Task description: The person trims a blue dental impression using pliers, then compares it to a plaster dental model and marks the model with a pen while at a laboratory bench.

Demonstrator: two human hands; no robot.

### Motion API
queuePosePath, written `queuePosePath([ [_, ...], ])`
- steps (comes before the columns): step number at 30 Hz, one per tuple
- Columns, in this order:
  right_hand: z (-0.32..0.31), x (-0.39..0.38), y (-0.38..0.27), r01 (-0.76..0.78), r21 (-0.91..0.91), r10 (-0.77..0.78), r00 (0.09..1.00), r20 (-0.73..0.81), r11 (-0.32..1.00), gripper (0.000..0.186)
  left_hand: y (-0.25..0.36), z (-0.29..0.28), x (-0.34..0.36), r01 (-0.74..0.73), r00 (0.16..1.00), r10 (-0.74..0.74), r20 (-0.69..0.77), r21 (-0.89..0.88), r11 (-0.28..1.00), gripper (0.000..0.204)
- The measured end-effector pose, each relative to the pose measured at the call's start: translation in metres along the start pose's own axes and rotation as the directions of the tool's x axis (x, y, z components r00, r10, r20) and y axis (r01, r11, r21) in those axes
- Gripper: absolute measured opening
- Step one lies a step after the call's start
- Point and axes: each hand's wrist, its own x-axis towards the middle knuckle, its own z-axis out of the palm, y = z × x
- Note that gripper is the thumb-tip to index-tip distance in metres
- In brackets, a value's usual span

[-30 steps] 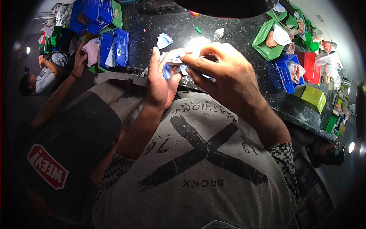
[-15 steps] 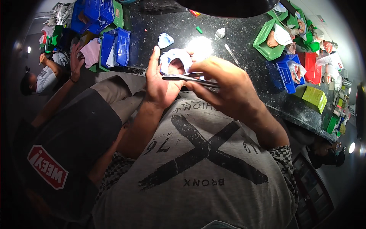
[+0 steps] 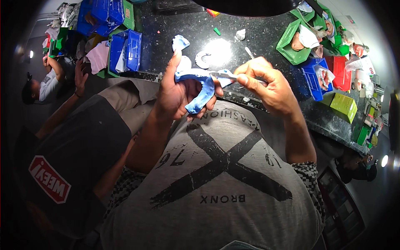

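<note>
My left hand (image 3: 177, 93) is closed around a blue horseshoe-shaped dental impression (image 3: 203, 92), thumb raised on its left side and fingertips underneath. In my right hand (image 3: 271, 85), a slim metal knife-like tool (image 3: 227, 76) is pinched between thumb and fingers. Its flat end meets the upper right of the impression, where a blue flap sticks out. A white rounded piece (image 3: 184, 63) shows just beyond the left thumb; whether the hand touches it, I cannot tell. Past it on the bench lie a white curved piece (image 3: 203, 60) and a blue-and-white lump (image 3: 180, 43).
The black speckled bench (image 3: 266, 33) carries a small white lump (image 3: 240, 34), a green bit (image 3: 217, 31) and a thin white stick (image 3: 249, 52). Blue bins (image 3: 134, 50) stand left; a green tray (image 3: 287, 43), blue bin (image 3: 310, 79) and yellow box (image 3: 343, 108) stand right. A co-worker (image 3: 79, 146) sits close at left.
The piece in my left hand has turned from a white-and-blue arch side to its blue horseshoe side. My right hand has moved right, and the tool's end now touches the impression's right edge.
</note>
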Motion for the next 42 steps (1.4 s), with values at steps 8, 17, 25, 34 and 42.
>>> queuePosePath([
  [8, 0.003, -0.008, -0.018, -0.139, 0.47, 0.178, 0.983, -0.039, 0.872, 0.037, 0.003, 0.008, -0.006, -0.016, 1.0, 0.019, -0.008, 0.296, 0.955, 0.117],
  [17, -0.001, -0.009, -0.026, -0.266, 0.715, 0.198, 0.964, 0.179, 0.647, 0.04, 0.001, 0.017, -0.007, 0.023, 0.995, 0.008, -0.096, 0.317, 0.948, 0.119],
  [25, 0.008, -0.009, -0.028, -0.229, 0.564, 0.192, 0.973, 0.126, 0.794, 0.036, 0.0, 0.014, -0.006, 0.053, 0.996, -0.034, -0.081, 0.25, 0.967, 0.117],
  [34, 0.01, 0.008, -0.032, -0.203, 0.466, 0.113, 0.97, 0.214, 0.861, 0.047, -0.009, 0.01, -0.006, 0.042, 0.999, -0.042, 0.001, 0.106, 0.994, 0.107],
  [42, 0.008, 0.019, -0.039, -0.126, 0.355, 0.026, 0.961, 0.274, 0.926, 0.04, -0.005, 0.001, -0.003, 0.05, 0.991, -0.063, 0.114, 0.114, 0.992, 0.101],
])
